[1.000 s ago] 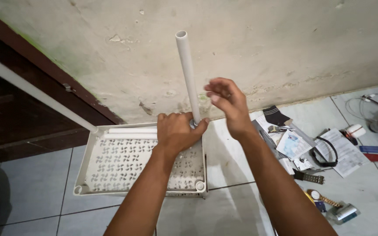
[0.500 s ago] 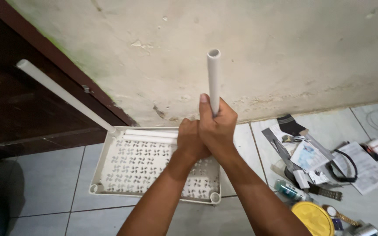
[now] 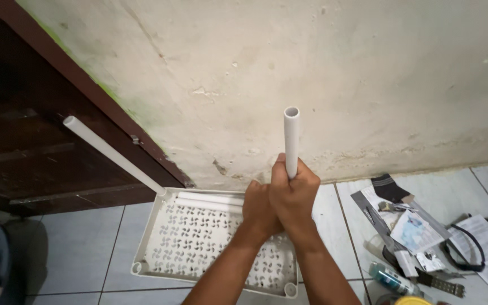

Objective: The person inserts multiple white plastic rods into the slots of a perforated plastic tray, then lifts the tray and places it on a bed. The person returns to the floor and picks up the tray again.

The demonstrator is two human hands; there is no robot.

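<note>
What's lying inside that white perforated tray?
Two loose white tubes lie along the tray's far edge. The hands, left hand and right hand, cover the corner where the upright tube meets it.

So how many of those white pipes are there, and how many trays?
Upright white pipes: 2, one gripped by the right hand with the left hand beside it, one at the far left corner
White pipes lying in the tray: 2
Perforated white tray: 1
Total: 5
</note>
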